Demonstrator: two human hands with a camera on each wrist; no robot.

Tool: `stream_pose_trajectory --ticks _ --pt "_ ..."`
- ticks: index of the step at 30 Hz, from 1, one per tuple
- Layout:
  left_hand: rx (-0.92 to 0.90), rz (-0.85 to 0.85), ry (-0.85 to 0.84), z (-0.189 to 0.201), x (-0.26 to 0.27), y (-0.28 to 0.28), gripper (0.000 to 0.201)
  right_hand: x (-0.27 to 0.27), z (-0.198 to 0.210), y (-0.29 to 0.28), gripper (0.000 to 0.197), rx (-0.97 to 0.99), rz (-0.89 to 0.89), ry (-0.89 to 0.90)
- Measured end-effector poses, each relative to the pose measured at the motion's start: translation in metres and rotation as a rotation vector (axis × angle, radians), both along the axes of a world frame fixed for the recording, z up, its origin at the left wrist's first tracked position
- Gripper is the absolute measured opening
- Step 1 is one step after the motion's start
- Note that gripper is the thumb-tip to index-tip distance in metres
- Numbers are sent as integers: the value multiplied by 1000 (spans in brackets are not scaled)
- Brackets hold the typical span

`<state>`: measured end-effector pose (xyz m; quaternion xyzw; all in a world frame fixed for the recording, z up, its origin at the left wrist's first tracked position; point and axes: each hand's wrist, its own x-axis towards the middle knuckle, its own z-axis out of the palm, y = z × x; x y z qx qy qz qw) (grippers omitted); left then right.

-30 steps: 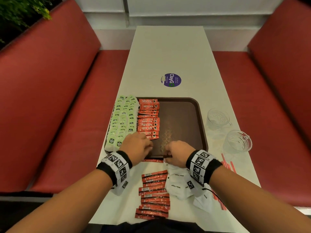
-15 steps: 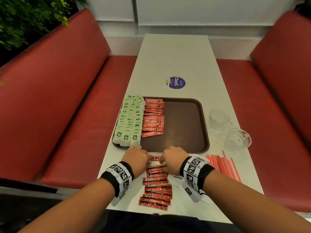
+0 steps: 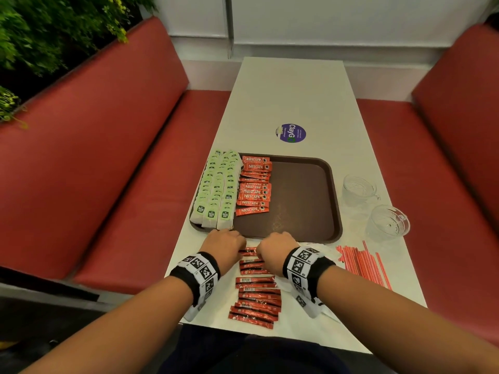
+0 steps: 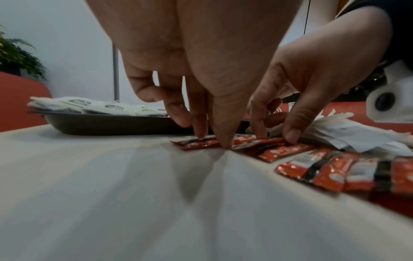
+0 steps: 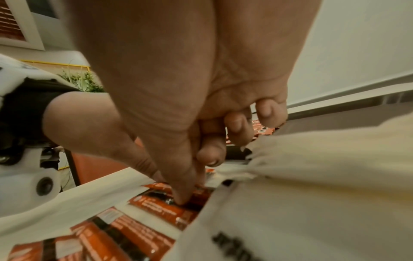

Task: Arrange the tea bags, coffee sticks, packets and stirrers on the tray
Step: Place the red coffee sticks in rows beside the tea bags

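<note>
From the head view, the left hand (image 3: 225,248) and right hand (image 3: 275,251) sit knuckles-up on the white bench (image 3: 291,95), just short of the near rim of the brown tray (image 3: 305,201). Between them lies the farthest coffee stick (image 3: 248,251) of a loose column of coffee sticks (image 3: 256,300) that runs back toward the person. Beyond the fingers, on the tray, rows of green-tagged tea bags (image 3: 216,193) fill the left side, with a row of Nescafe sticks (image 3: 255,184) just beside them. To the right of the right hand lie white packets (image 3: 324,252), then red stirrers (image 3: 361,263), and farther off two glass cups (image 3: 388,222).

In the left wrist view, the left fingers (image 4: 198,113) point down, narrow, with the thumb tip and a fingertip pressed on the end of the farthest stick (image 4: 201,144), pinching it against the bench. The right hand (image 4: 312,70) comes in from the right, its fingertips on the neighbouring sticks, the white packets (image 4: 348,136) just behind it. The tray (image 4: 107,123) stands beyond the fingers.

In the right wrist view, the right fingers (image 5: 210,151) are curled close together, the thumb tip pressing down on a coffee stick (image 5: 163,206); whether it is gripped I cannot tell. A white packet (image 5: 312,176) lies right beside the fingers, and the left hand (image 5: 89,127) reaches in from the left.
</note>
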<state>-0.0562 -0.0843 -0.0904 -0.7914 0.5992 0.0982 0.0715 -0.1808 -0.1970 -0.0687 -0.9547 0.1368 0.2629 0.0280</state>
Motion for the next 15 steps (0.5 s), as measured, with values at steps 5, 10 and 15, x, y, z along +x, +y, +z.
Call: stream_pose_trajectory --ticks 5,10,15 --pt "82 -34 -19 7 -1 -1 27 1 0 -1 22 1 30 -37" --pt "111 -38 60 11 8 0 22 2 4 -3 27 59 28 -118" --pt "-4 54 255 17 26 10 30 4 19 -13 15 212 -120 -167"
